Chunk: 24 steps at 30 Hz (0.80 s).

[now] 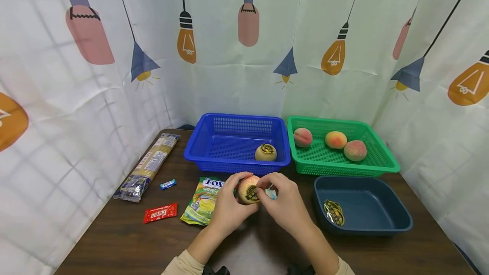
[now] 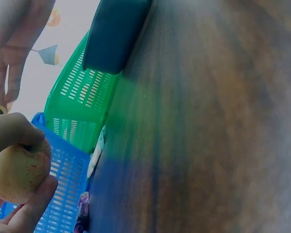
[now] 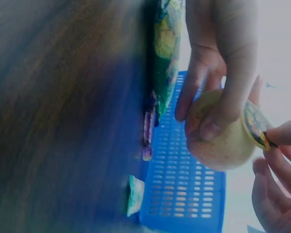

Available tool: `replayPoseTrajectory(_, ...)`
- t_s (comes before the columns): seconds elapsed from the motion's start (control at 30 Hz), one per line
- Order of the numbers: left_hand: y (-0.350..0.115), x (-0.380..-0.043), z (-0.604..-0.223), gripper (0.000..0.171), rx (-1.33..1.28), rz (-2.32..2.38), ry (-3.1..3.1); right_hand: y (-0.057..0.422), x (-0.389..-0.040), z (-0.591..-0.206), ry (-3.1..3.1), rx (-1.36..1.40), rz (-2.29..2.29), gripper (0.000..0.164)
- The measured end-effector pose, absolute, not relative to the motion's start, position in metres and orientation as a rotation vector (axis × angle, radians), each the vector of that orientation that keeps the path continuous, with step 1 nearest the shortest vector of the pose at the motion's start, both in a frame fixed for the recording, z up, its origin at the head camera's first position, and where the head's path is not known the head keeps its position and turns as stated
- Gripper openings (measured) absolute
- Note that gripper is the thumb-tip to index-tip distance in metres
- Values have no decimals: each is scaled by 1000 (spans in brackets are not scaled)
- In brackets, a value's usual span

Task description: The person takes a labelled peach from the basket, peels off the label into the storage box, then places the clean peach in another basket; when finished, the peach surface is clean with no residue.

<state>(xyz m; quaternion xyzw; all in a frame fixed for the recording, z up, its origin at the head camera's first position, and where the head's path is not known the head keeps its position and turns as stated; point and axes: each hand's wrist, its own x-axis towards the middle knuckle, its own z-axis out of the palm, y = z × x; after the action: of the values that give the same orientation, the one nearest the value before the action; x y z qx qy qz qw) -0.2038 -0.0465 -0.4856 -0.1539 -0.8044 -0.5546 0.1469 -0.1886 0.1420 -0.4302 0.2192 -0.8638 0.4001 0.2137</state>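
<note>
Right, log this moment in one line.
left hand: holds peach; right hand: pinches sticker; blue basket: one stickered peach; green basket: three peaches

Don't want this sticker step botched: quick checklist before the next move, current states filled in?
1. Left hand grips the peach: ok.
2. Right hand pinches the sticker: ok.
3. Sticker flat on the fruit: not ok; its pinched end appears to stand off the fruit in the right wrist view.
4. Room in the blue basket: ok; one stickered peach sits toward its right end.
5. Peaches in the green basket sticker-free: cannot tell; none shows on the three, but undersides are hidden.
6. Dark tray within reach: likely ok; it stands just right of the right forearm.
</note>
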Motion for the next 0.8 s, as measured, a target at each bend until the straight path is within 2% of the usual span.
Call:
replayPoseTrajectory(0.27,-46,-203,-483,80,-415,-1633,-2321,168,-179,-413,-2419,650,1154,18)
replayPoseTrajectory(0.6,-44,-203,-483,82,-387,-1626,-2327,220,-174,-379,-2589,901,998,25)
replayPoseTrajectory(0.8,-46,-203,-483,81,-378,-1624,-2327,255,-176,-362,-2663,938,947,27)
